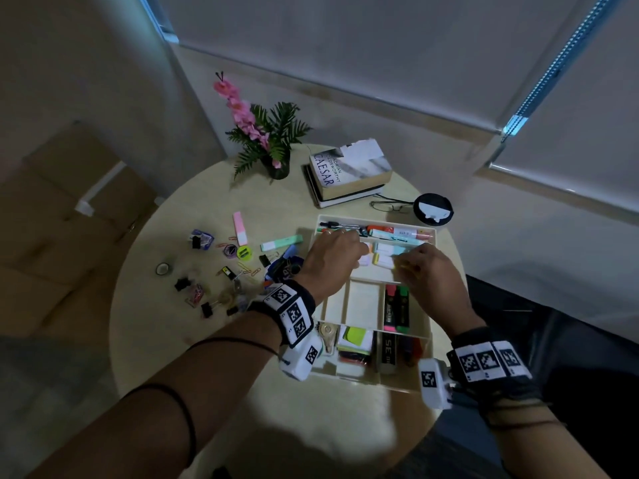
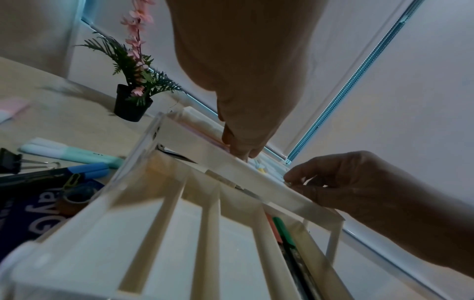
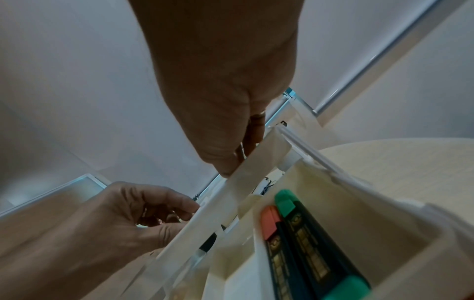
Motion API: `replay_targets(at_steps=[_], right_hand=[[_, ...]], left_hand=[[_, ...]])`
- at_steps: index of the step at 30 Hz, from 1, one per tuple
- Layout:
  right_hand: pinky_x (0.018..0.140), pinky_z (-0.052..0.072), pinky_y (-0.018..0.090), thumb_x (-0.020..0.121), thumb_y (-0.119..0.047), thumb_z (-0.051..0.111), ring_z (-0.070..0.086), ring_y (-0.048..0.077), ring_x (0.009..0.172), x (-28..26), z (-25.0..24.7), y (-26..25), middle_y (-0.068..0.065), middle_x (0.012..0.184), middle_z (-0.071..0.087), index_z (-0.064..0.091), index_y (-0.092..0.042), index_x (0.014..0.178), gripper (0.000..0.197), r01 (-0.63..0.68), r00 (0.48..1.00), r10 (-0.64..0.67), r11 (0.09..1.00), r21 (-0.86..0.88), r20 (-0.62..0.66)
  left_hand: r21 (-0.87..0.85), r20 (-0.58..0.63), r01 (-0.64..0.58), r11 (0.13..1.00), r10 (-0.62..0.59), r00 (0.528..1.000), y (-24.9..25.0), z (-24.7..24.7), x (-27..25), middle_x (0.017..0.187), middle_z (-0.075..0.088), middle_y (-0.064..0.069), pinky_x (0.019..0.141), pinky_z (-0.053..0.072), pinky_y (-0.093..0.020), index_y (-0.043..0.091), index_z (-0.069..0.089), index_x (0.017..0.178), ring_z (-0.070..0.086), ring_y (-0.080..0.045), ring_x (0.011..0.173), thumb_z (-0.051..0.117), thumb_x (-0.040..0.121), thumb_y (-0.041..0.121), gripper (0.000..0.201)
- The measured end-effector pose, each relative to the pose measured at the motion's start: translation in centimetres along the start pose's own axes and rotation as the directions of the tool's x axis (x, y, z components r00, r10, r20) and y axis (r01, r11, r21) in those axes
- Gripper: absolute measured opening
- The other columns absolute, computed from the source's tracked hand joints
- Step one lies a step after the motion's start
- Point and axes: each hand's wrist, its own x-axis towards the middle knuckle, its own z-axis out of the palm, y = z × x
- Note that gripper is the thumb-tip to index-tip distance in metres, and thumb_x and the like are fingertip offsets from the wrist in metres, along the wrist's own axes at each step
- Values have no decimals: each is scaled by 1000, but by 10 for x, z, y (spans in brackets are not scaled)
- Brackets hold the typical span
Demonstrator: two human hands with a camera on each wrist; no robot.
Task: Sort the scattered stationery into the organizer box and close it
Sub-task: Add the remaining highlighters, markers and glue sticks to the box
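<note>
The cream organizer box [image 1: 377,217] stands open on the round table, its tiers stepped apart. My left hand [image 1: 361,252] and right hand [image 1: 399,266] both reach into the middle tray, among small pastel highlighters [image 1: 383,259]. In the right wrist view my right hand [image 3: 238,158] pinches that tray's near wall [image 3: 246,174], thumb in front and fingers behind. My left hand [image 3: 179,213] has curled fingers; what they hold is hidden. Two black markers [image 1: 396,305] lie in the lower tier. A mint highlighter [image 1: 281,242], a pink highlighter [image 1: 239,228], binder clips [image 1: 206,308] and a tape roll [image 1: 161,268] lie scattered to the left.
A potted plant [image 1: 273,143] and stacked books [image 1: 349,171] stand at the table's far side. Glasses [image 1: 389,205] and a black round object [image 1: 432,208] lie behind the box. The table's front edge is near my forearms.
</note>
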Motion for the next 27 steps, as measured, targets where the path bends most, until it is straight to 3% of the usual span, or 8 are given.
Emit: replay_targets(at_steps=[3,11,14,17,23,27], right_hand=[[80,60,43,88,-14,82,68,28,95,2,-2,4,7,104,70,82,-15,107,19,0,1000,0,999,-41,-10],[87,60,48,89,-8,80,67,32,104,0,1,-3,10,111,71,81,-12,108,19,-54,998,53,998,-43,-25],[90,60,50,90,-6,77,67,32,109,-3,1,-9,11,118,70,78,-12,112,23,-92,995,89,994,-64,-43],[93,58,45,90,-5,76,64,30,111,-6,0,-27,9,122,67,74,-12,117,28,-95,992,91,995,-38,-86],[79,51,35,91,-1,72,60,21,94,15,26,-109,5,106,62,71,-12,110,22,126,988,-121,991,54,-95],[72,50,35,93,-4,70,62,23,86,48,69,-172,6,104,62,71,-10,107,15,219,975,-221,972,81,16]], left_hand=[[-15,-17,25,1000,-26,1000,1,-1,3,84,68,-6,65,54,-40,18,79,95,67,-33,76,87,72,7,26],[-86,-36,-44,995,41,998,-2,2,1,86,74,-3,67,52,-35,17,82,94,69,-29,75,88,74,7,24],[-137,-59,-25,990,17,998,-6,5,-6,94,73,-5,74,50,-39,15,78,102,68,-32,84,88,76,10,29],[-200,-113,-17,980,-6,994,-14,1,-23,104,69,-4,84,45,-42,16,74,110,64,-31,97,82,84,18,27],[-226,-258,-1,974,-58,964,-61,-16,-80,113,64,-2,88,45,-39,18,70,114,58,-24,106,68,96,23,19],[-281,-211,98,955,-161,964,-115,-25,-126,109,61,-1,85,50,-38,16,69,111,59,-24,102,60,99,19,15]])
